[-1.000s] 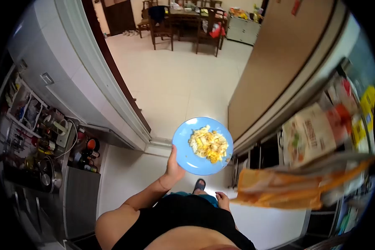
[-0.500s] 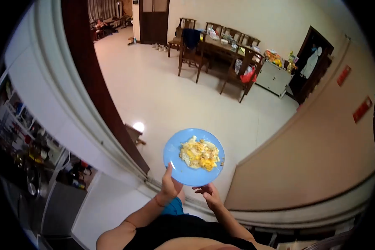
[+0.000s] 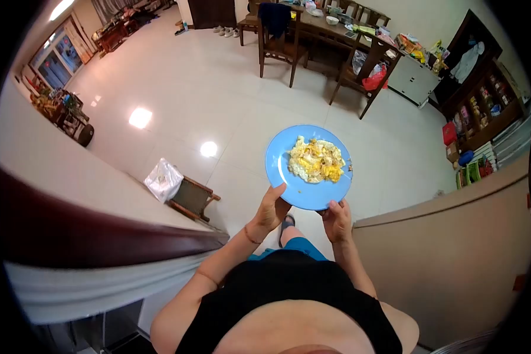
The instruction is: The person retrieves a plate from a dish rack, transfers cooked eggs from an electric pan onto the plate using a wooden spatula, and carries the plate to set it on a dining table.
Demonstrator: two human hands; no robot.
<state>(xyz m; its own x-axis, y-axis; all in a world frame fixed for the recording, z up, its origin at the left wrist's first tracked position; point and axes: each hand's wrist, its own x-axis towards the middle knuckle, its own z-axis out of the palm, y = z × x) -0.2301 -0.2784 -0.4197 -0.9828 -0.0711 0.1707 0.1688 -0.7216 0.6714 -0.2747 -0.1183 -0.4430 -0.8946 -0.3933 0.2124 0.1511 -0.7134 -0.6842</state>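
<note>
A round blue plate (image 3: 277,162) is held out in front of me, roughly level. Scrambled or fried egg (image 3: 317,160), yellow and white with browned bits, lies in the middle of it. My left hand (image 3: 272,207) grips the plate's near left edge, thumb on the rim and fingers hidden beneath. At the near right edge, my right hand (image 3: 337,220) also holds the plate, its thumb at the rim and the other fingers partly out of sight below.
A small wooden stool (image 3: 193,197) with a clear plastic bag (image 3: 164,180) stands at left, beyond the door frame (image 3: 100,224). Ahead are a dining table (image 3: 318,25) and chairs (image 3: 280,47). A tan wall panel (image 3: 448,253) rises at right. Shelves (image 3: 484,112) stand farther off.
I have moved forward through the doorway, and more of the room shows. My right hand, loose below the plate before, now grips its edge. The left hand keeps its hold.
</note>
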